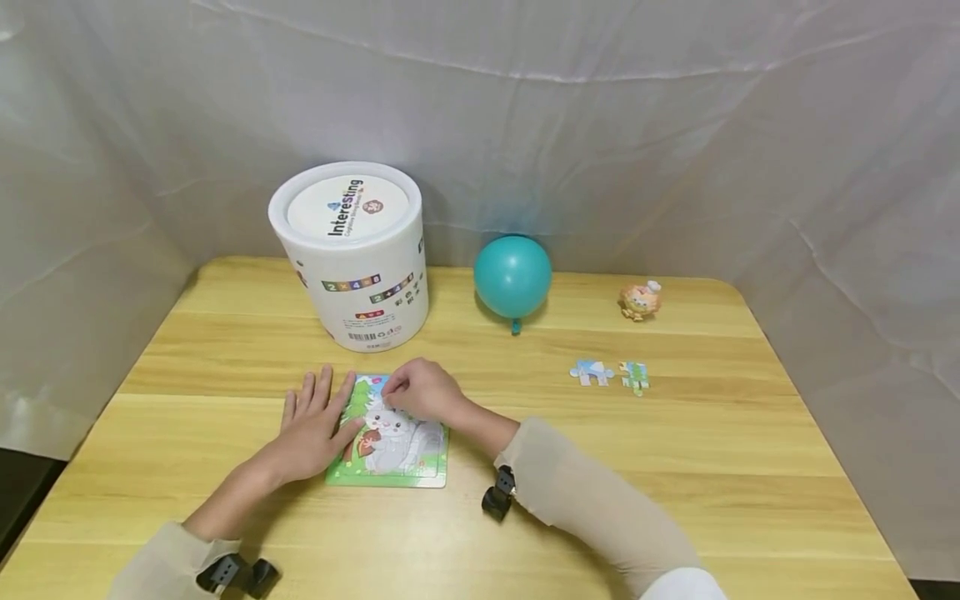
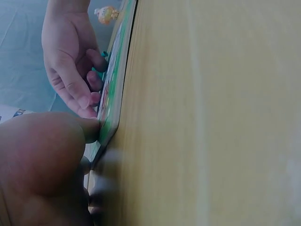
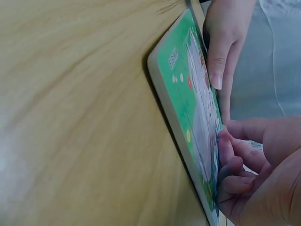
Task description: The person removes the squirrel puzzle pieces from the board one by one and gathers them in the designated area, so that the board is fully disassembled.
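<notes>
Jigsaw puzzle board (image 3: 175, 101), green-bordered around a grey figure, lying on the wood-grain tabletop (image 3: 84, 103). Your right hand (image 3: 275, 181), fingers bent, meets the board's picture; anything between the fingertips is hidden. Your left hand (image 3: 228, 40) extends its thumb to the board's far edge, before pale fabric (image 3: 273, 89).

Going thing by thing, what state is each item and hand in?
Puzzle: lying flat, mostly assembled, top partly hidden
Blue puzzle piece: loose
Green puzzle piece: loose
Tub: upright, lid on
Balloon: inflated
Toy figure: upright
Left hand: fingers spread, thumb on the puzzle
Right hand: fingers curled at the puzzle's top; grip unclear
</notes>
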### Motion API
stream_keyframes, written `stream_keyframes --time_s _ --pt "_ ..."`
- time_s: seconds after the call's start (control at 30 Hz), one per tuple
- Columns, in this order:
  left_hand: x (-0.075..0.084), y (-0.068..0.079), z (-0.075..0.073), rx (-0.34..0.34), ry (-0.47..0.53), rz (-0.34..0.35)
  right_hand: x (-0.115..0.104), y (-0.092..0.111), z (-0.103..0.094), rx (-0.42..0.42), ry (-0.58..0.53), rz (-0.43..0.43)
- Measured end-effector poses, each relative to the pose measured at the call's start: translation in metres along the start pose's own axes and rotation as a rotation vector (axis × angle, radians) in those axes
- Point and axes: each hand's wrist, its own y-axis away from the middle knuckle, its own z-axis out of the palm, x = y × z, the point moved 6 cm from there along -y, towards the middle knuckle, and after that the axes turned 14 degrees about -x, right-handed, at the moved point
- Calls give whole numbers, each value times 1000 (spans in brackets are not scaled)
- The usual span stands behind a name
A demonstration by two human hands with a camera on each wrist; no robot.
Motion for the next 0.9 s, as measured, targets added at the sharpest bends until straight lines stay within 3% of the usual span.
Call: stream_keyframes --time_s 0.37,0.7,0.9 --pt "0 0 1 14 19 16 -6 -2 7 7 24 -6" --pt "2 1 1 -1 14 -6 -8 -3 9 19 160 55" --pt "0 1 1 -3 15 -6 -8 -3 10 16 186 59"
